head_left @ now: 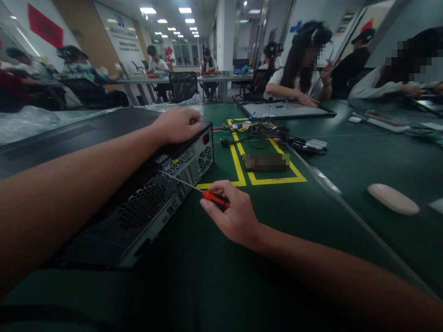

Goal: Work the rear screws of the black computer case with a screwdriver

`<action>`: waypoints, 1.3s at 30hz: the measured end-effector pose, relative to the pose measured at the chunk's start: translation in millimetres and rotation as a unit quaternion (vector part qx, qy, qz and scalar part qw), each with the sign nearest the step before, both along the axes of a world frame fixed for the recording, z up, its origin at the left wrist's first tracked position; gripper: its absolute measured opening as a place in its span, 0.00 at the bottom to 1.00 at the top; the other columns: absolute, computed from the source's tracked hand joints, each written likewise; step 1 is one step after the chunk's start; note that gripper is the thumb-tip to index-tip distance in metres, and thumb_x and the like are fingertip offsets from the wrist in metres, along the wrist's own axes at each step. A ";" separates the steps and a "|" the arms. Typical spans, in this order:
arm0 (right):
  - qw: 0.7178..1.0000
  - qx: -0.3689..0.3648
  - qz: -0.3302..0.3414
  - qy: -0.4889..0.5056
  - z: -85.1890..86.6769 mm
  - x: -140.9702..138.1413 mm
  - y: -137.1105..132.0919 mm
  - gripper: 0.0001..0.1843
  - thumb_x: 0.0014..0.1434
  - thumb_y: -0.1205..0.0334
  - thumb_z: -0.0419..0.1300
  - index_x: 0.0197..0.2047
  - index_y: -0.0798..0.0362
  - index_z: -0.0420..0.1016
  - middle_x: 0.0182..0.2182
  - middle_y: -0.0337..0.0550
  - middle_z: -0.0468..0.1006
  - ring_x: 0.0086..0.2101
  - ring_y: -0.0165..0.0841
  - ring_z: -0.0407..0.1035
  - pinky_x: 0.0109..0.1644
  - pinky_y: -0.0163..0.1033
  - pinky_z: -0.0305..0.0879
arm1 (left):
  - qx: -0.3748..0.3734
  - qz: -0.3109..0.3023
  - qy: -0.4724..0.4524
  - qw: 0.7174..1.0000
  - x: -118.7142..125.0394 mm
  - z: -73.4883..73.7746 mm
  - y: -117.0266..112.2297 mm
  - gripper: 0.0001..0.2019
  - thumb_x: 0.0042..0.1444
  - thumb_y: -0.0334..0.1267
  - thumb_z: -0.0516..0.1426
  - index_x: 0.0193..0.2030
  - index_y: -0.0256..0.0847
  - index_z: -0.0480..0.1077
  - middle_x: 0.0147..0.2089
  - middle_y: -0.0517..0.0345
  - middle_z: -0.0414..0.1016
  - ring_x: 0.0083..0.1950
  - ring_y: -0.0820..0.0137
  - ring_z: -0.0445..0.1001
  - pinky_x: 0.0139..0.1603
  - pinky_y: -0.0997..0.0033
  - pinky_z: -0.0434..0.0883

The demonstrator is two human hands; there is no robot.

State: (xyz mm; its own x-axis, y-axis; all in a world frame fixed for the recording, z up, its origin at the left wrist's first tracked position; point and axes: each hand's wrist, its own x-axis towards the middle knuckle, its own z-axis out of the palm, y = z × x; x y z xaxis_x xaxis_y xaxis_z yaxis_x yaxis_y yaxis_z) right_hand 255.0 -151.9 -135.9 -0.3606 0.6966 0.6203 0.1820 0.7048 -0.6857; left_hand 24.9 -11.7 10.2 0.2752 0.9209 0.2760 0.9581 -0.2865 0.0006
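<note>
A black desktop computer case (104, 184) lies on its side on the green mat (207, 276), its rear panel with fan grille and ports facing right. My left hand (178, 124) rests closed over the case's top far corner. My right hand (231, 214) pinches a screwdriver (194, 186) with an orange-red handle. Its thin metal shaft points left, and the tip meets the rear panel near the upper edge.
Yellow tape lines (238, 170) mark boxes on the mat, with a bundle of cables (266, 131) and a power strip (311, 145) behind them. A white oval object (392, 199) lies at right. Other people sit at the far side and at tables beyond.
</note>
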 end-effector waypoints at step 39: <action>1.000 -0.014 0.018 0.004 -2.1 -1.0 2.8 0.05 0.74 0.58 0.68 0.49 0.46 0.76 0.42 0.41 0.88 0.38 0.36 0.83 0.47 0.41 0.80 | 0.002 0.000 -0.023 1.000 2.5 -0.5 -0.5 0.12 0.67 0.44 0.58 0.42 0.43 0.83 0.39 0.49 0.80 0.41 0.58 0.74 0.47 0.58 0.66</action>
